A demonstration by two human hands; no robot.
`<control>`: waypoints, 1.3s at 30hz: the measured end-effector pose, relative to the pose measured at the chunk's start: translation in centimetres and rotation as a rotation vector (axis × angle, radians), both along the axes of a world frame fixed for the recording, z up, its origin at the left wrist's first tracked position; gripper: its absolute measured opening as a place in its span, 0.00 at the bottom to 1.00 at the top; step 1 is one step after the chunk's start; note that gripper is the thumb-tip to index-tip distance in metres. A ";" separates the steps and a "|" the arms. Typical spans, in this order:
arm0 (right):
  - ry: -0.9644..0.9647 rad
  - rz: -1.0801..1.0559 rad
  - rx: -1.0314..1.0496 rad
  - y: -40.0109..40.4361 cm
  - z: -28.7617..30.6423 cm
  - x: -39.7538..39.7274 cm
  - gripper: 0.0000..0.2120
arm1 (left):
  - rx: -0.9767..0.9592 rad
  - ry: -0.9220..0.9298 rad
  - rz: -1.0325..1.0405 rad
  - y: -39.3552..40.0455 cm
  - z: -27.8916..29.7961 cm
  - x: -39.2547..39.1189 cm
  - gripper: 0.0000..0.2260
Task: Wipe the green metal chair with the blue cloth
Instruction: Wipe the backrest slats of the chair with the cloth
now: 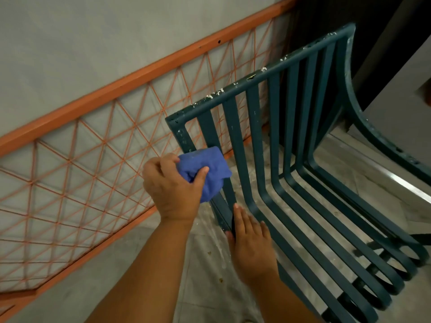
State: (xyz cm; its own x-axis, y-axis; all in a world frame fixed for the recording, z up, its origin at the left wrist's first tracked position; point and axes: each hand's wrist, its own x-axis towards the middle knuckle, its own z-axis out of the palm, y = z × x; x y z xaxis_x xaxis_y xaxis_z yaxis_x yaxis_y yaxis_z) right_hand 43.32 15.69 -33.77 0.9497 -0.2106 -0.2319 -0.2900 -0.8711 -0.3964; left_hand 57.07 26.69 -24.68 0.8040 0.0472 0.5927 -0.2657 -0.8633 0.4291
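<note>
Chair point(275, 159) slat wiped: left hand point(172, 190) grips cloth point(205, 171)

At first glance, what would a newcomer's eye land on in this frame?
The blue cloth in the middle, bunched in the left hand and pressed against the chair's back frame. Then the green metal chair itself, with white flecks along its top rail. Behind it, the orange lattice railing crosses the left side.

The left hand point(171, 187) presses a bunched blue cloth point(205, 170) against the slatted green metal chair point(277, 145); the right hand point(253, 245) rests flat on its seat.
</note>
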 end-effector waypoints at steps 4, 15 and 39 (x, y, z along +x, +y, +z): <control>-0.074 0.092 -0.015 -0.1 0.2 0.0 0.27 | 0.440 -0.110 -0.257 -0.6 -2.3 -1.5 0.11; -0.302 0.076 0.144 1.0 -0.5 2.3 0.38 | 0.652 -0.026 -0.471 0.7 -2.3 -0.6 0.22; 0.167 -0.105 0.177 0.4 5.1 7.3 0.19 | 0.232 0.029 -0.421 0.4 3.1 3.1 0.11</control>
State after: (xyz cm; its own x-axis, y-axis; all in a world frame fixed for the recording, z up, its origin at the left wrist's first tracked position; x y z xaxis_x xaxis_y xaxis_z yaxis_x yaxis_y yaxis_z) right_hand 50.61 16.11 -28.70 0.8703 -0.2477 -0.4257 -0.4490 -0.7542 -0.4792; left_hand 60.12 27.13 -21.54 0.7412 -0.4167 0.5263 -0.6035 -0.7570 0.2505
